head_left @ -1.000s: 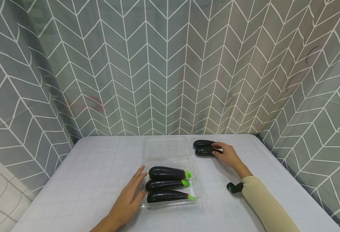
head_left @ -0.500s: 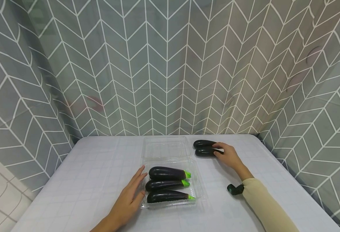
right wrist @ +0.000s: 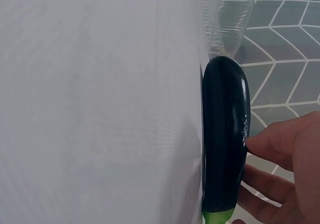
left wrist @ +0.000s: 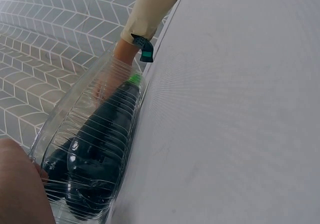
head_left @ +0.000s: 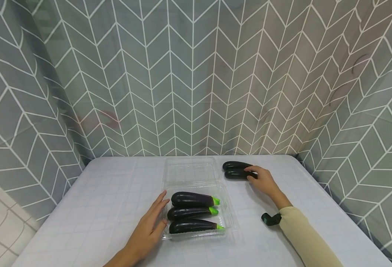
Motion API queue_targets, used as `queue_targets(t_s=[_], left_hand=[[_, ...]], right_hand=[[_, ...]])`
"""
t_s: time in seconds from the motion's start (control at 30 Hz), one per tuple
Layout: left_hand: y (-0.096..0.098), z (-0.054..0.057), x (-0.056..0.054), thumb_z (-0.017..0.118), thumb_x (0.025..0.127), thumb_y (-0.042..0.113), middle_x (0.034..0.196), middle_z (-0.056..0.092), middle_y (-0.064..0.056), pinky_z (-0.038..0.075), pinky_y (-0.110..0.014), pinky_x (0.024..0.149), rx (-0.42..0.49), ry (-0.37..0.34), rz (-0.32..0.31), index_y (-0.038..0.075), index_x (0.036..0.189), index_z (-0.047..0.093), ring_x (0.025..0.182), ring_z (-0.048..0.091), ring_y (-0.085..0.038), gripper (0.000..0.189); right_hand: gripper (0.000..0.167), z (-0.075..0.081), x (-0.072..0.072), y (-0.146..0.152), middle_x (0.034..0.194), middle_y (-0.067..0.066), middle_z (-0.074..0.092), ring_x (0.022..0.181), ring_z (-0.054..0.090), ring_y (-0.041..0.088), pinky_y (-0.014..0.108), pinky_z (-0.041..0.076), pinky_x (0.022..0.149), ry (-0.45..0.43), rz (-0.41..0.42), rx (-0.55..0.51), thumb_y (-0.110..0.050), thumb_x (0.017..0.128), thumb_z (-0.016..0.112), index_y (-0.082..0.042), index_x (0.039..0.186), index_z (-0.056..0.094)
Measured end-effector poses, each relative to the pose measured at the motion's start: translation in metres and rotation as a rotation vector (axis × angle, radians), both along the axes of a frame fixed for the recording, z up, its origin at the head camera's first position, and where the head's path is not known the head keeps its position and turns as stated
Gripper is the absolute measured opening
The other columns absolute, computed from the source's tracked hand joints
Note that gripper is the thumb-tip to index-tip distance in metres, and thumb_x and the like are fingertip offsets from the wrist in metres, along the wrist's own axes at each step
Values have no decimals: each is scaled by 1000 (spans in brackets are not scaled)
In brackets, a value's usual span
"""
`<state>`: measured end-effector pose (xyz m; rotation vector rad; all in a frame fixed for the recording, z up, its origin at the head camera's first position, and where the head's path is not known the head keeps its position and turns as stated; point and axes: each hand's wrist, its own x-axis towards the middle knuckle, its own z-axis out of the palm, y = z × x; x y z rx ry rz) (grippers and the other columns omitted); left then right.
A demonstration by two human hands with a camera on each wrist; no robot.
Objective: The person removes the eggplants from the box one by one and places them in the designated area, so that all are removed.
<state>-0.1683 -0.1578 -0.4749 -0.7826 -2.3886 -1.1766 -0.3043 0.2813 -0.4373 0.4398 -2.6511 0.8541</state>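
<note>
In the head view, my left hand (head_left: 146, 230) rests at the left edge of a clear plastic clamshell container (head_left: 227, 213), fingers extended along its rim. Three dark eggplants (head_left: 193, 199) with green stem ends lie side by side in its base; the left wrist view shows an eggplant (left wrist: 100, 144) through the ribbed wall. Two more eggplants lie together at the back right. My right hand (head_left: 264, 180) has its thumb and fingers around the stem half of the nearer eggplant (head_left: 235, 174), touching it in the right wrist view. The farther eggplant (head_left: 235, 165) lies against it.
The container's hinged lid (head_left: 190, 170) lies folded back behind the base, left of the two loose eggplants. A white cloth covers the table (head_left: 116, 193). Grey herringbone curtains (head_left: 192, 81) hang behind and at the sides. A dark wrist device (head_left: 271, 218) sits at the right sleeve.
My right hand's fingertips have shifted slightly toward the nearer eggplant, exposing more of the farther one. The left hand and container stay put.
</note>
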Motion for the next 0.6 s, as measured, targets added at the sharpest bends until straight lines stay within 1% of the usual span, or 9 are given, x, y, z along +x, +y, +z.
queue_targets(t_s=[0.17,0.37,0.5,0.6], left_hand=[[-1,-1,-1,62,90,-2,169,28,-1,15,-13,117,-4,-4,1,1,150,49,151,32,-30,61],[0,-1,-1,62,90,-2,169,27,-1,15,-13,116,-5,-5,-1,-1,150,49,151,32,-29,61],[0,0,-1,62,90,-3,169,28,-2,15,-13,117,-1,-5,0,-2,150,49,151,32,-30,61],[0,-1,0,61,90,-3,169,28,-1,15,-13,117,2,-8,3,-2,149,50,151,32,-30,61]], right_hand=[[29,0,-1,0,129,29,65,129,53,52,64,40,108,-13,-2,15,2,94,67,6,123,70],[36,1,-3,1,134,33,61,131,50,54,65,38,109,-49,6,30,3,91,70,6,127,68],[40,1,-6,2,133,32,62,129,52,53,65,40,108,-43,27,62,6,86,73,5,126,67],[40,0,-9,3,130,31,63,125,56,52,65,43,105,-28,45,82,8,85,74,5,124,67]])
